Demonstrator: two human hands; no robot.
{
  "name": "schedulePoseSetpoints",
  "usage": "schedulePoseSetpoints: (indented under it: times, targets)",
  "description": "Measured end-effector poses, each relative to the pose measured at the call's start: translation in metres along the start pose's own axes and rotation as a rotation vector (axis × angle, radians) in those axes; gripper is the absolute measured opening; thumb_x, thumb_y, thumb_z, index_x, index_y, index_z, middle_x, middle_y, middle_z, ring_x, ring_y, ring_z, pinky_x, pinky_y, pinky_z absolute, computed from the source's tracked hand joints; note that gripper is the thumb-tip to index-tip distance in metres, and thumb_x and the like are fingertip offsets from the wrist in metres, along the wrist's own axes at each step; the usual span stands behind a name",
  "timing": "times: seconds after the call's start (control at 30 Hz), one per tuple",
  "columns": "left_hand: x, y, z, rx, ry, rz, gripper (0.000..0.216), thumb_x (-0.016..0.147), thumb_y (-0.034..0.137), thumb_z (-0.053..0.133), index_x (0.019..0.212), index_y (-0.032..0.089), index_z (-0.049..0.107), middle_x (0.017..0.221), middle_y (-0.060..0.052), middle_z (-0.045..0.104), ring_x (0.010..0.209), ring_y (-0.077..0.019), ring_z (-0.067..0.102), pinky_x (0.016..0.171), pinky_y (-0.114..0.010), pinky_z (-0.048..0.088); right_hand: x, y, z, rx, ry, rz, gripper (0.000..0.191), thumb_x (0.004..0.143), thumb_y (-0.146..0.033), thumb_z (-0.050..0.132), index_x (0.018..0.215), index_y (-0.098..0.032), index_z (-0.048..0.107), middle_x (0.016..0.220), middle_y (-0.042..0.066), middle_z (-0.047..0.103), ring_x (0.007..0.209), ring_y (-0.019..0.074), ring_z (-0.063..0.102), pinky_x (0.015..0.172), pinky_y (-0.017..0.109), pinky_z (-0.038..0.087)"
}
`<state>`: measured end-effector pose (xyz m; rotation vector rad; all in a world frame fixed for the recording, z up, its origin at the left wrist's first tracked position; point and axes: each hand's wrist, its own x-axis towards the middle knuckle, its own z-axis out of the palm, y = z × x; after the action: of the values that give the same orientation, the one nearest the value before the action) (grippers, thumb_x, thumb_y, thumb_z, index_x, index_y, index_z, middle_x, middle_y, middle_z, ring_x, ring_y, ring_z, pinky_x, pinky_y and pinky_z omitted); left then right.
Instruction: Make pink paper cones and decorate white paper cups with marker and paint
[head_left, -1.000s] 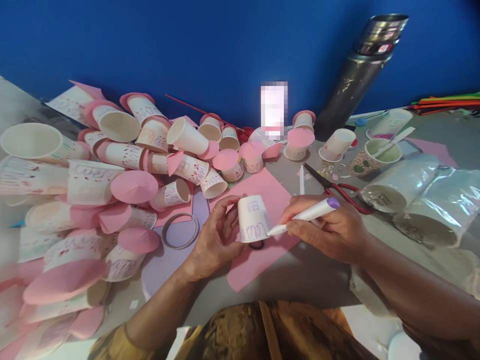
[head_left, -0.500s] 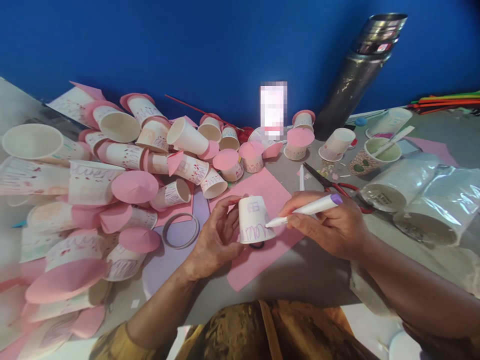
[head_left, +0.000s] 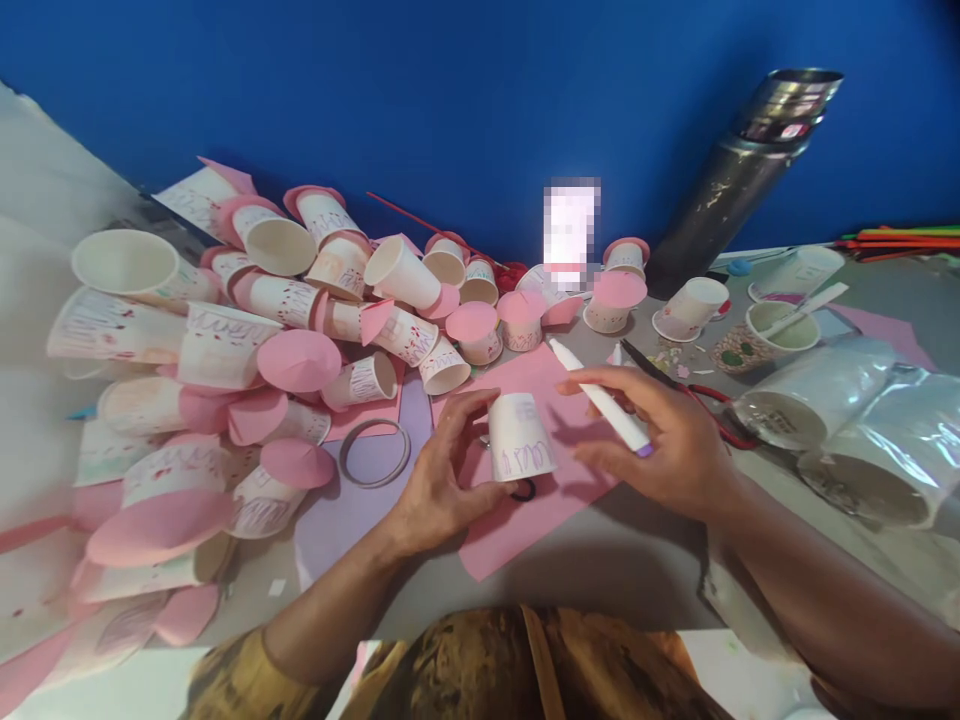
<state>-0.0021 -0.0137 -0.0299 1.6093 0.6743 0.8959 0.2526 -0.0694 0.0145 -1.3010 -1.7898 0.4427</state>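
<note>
1. A white paper cup (head_left: 517,440) is held mouth down, slightly tilted, over a pink sheet (head_left: 487,545), with purple loops along its lower band and a faint purple patch near the top; whether it touches the sheet, I cannot tell
2. The left hand (head_left: 442,475) has its grip closed on the cup, fingers along the left side, thumb by the lower rim
3. The right hand (head_left: 660,440) carries a white marker (head_left: 600,400) with a purple end across its fingers; the grip is loose, thumb apart from the marker, whose tip points away from the cup
4. Just left of the left hand, a grey ring (head_left: 373,485) lies on lilac paper (head_left: 322,530)
5. Beyond the right hand are red-handled scissors (head_left: 652,362) and clear-wrapped cups (head_left: 862,400)
6. Cups with pink cones (head_left: 298,361) crowd the counter's (head_left: 622,560) left side
7. Behind, a dark flask (head_left: 720,200) stands near a blue wall (head_left: 375,100)
</note>
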Motion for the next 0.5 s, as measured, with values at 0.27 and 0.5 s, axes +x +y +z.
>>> schedulePoseSetpoints:
  times: [0.27, 0.5]
  targets:
    - [-0.007, 0.003, 0.002, 0.150, -0.029, 0.118, 0.105, 0.073, 0.029, 0.093, 0.161, 0.039, 0.037, 0.152, -0.012, 0.049, 0.139, -0.0362, 0.050, 0.116, -0.051, 0.043, -0.002, 0.007, 0.011, -0.034, -0.241, -0.039, 0.079, 0.075, -0.040, 0.093, 0.144, -0.027, 0.058, 0.124, 0.012, 0.070, 0.104, 0.0282, 0.067, 0.082, 0.039, 0.059]
    - [-0.003, -0.001, 0.008, -0.314, -0.098, -0.044, 0.102, 0.069, 0.028, 0.097, 0.156, 0.035, 0.044, 0.163, -0.013, 0.042, 0.150, -0.0375, 0.042, 0.121, -0.054, 0.039, -0.004, 0.015, 0.008, 0.309, -0.137, 0.177, 0.083, 0.071, -0.052, 0.094, 0.142, -0.029, 0.060, 0.140, 0.011, 0.067, 0.122, 0.0293, 0.066, 0.102, 0.041, 0.056]
